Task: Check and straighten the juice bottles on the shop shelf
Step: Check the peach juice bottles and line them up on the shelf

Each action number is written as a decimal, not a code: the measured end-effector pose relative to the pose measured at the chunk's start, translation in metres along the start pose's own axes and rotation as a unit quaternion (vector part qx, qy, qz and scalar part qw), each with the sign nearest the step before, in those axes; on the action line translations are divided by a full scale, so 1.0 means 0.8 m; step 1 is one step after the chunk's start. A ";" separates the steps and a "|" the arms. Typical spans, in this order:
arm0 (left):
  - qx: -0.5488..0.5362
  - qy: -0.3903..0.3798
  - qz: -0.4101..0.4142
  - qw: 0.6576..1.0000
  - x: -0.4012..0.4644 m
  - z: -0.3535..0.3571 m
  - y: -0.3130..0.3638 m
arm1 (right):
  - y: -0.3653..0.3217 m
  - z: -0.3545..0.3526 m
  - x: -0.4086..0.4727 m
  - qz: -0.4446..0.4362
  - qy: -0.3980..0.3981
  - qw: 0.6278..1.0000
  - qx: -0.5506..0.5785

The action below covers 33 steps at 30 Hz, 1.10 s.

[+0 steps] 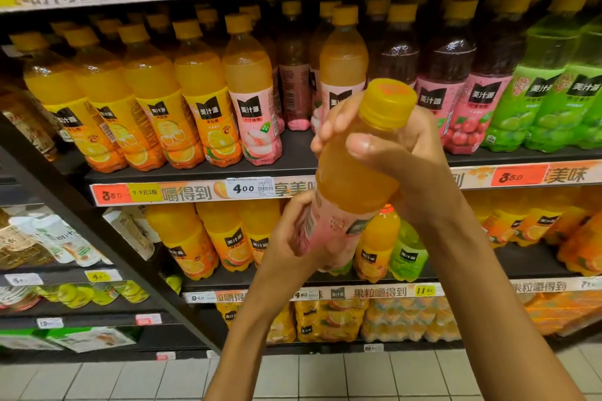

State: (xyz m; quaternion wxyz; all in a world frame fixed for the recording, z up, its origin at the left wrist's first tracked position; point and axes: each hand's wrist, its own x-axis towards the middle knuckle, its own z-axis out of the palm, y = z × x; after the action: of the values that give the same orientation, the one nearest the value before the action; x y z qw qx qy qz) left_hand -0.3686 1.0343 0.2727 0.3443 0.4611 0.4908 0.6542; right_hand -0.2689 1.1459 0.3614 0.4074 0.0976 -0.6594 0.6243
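**Peach juice bottle held off the shelf in both hands**

Orange-yellow juice filled the upper half of the peach juice bottle [353, 179], which sat in the centre of the frame, lifted clear of the shelving and tilted with its yellow cap [387, 104] leaning toward the upper right. Its pink label faced down and to the left. The right hand [400, 153] gripped the bottle's neck and shoulder just under the cap, fingers curled round the far side and the thumb pressed across the near side. The left hand [293, 231] held the lower part, fingers wrapped over the pink label near the barcode.

Behind the hands, the middle shelf [195, 172] carried a row of upright bottles: orange juice bottles [146, 101] at the left of the frame, a peach bottle on the shelf [254, 98] beside them, dark red berry bottles [456, 81] to the right of centre, and green grape bottles [553, 85] at the far right. A white price tag reading 400 [249, 187] hung on the shelf edge, just left of the held bottle. Lower in the frame, another shelf held more orange bottles [202, 238], and multipacks [374, 319] sat beneath. Pale floor tiles [130, 381] ran along the bottom edge.
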 end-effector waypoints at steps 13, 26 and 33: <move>-0.002 0.000 0.013 1.000 -0.005 0.003 -0.007 | 0.007 -0.014 0.007 0.038 -0.047 0.997 0.051; -0.191 -0.003 -0.178 0.965 -0.017 0.011 0.024 | 0.051 -0.024 0.033 0.242 0.135 0.944 0.180; -0.099 0.013 -0.201 0.974 -0.013 0.007 0.029 | 0.059 -0.024 0.042 0.320 0.166 0.912 0.194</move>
State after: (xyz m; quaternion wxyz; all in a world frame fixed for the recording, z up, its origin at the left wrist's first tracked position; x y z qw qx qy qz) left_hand -0.3599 1.0200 0.2923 0.5065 0.3080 0.5104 0.6230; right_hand -0.3125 1.1851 0.3464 0.2627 -0.1464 -0.4440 0.8441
